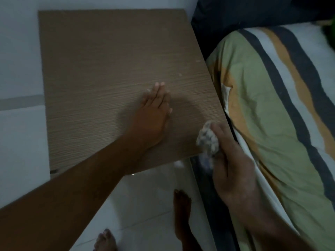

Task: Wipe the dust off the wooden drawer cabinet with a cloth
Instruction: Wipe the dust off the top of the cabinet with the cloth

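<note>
Flanking the cabinet top (108, 60): striped bedding (272, 105) right, wall (18, 51) left.

Flat wooden cabinet top (116, 69): brown, fine grain lines
Crumpled cloth (207, 140): white, grey-blue speckles
Bedding, right of frame (262, 115): green, orange, white, dark stripes

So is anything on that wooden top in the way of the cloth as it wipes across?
Only the person's own left hand, lying flat near the middle of the cabinet top. The right hand holds the bunched cloth at the front right corner. Otherwise just a few pale specks show.
</note>
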A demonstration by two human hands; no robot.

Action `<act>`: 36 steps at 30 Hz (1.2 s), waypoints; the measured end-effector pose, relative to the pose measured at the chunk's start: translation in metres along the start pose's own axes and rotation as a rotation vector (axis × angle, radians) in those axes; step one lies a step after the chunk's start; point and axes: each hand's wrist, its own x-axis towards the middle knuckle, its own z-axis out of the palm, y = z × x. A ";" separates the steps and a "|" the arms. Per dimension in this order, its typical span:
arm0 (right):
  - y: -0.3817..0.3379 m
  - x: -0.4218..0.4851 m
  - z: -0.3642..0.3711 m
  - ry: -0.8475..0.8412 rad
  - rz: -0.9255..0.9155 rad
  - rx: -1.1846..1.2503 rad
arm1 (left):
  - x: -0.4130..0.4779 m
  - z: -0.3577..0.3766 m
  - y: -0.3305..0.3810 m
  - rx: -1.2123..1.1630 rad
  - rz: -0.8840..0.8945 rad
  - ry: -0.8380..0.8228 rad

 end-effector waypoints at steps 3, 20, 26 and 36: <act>-0.005 0.073 -0.001 0.017 -0.161 -0.009 | 0.006 -0.020 -0.027 0.031 -0.045 0.018; 0.040 0.345 0.100 -0.144 -0.166 -0.381 | -0.018 -0.094 -0.171 0.178 -0.502 0.023; 0.042 0.292 0.091 -0.205 -0.345 -0.389 | -0.021 -0.092 -0.174 0.074 -0.516 0.081; 0.032 0.157 0.082 -0.410 -0.414 -0.282 | -0.035 -0.098 -0.181 -0.053 -0.496 0.104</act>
